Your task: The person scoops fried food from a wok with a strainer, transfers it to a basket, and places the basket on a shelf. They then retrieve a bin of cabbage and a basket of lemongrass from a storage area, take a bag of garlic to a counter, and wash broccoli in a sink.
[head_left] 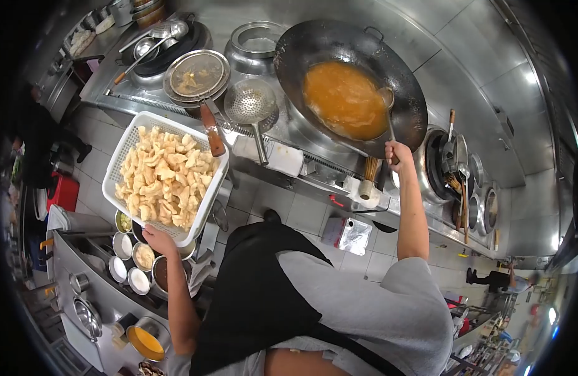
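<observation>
My right hand (398,155) is closed around the handle of a ladle (389,103), whose bowl rests at the right side of the orange-brown liquid (345,97) in a large black wok (405,75). My left hand (160,240) grips the near edge of a white perforated plastic basket (121,147). Pale golden, battered-looking fried pieces (167,178) are heaped in this basket. Beyond its far right corner lies a wire-mesh strainer (198,72) with a wooden handle, set over a pot. Beside that, a perforated skimmer (250,100) points its handle towards me.
Several metal containers of seasonings (144,255) line the left counter, with a pot of yellow liquid (145,343) nearer me. A bamboo brush (369,172) stands at the stove's front edge. A foil-like silver box (351,236) sits on the tiled floor. Other people appear at far left and far right.
</observation>
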{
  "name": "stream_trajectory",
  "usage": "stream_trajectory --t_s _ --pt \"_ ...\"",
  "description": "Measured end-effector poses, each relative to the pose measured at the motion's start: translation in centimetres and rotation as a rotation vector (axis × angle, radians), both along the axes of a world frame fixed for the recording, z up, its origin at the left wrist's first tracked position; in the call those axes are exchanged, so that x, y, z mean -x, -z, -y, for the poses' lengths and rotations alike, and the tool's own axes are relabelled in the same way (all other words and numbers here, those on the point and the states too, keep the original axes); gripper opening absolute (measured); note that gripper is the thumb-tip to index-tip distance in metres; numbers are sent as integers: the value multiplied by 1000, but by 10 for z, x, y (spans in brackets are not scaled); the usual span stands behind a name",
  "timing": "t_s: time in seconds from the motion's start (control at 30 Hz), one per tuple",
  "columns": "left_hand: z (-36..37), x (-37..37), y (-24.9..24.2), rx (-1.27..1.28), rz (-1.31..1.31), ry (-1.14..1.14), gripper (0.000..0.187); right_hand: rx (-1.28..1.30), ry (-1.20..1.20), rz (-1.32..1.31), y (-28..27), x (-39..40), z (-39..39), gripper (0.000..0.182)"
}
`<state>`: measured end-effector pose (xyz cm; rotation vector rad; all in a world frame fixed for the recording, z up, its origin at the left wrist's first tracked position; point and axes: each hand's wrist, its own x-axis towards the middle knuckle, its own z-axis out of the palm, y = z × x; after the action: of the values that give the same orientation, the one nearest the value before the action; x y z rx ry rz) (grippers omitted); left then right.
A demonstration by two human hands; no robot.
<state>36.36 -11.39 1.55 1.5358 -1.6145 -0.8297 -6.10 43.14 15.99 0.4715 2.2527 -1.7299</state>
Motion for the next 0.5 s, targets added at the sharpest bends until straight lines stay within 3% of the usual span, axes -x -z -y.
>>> stream_trajectory --t_s 0.07,0.13,0.2,0.3,0.4,0.5 --pt "0 -1 2 -12 42 7 41 937 -32 385 12 15 -17 7" --pt "-3 2 -6 -1 38 2 40 1271 7 393 -4 0 -1 6" --pt "-10 5 -17 -30 -41 15 39 1436 -22 415 -10 -7 10 5" --pt "3 -2 9 63 5 20 36 1473 -35 362 -30 -21 30 8" --pt "-9 5 -16 -19 -66 20 39 1550 -173 369 -40 -23 43 9" --pt "-2 0 1 48 -13 28 40 1574 -217 314 -51 -30 61 9"
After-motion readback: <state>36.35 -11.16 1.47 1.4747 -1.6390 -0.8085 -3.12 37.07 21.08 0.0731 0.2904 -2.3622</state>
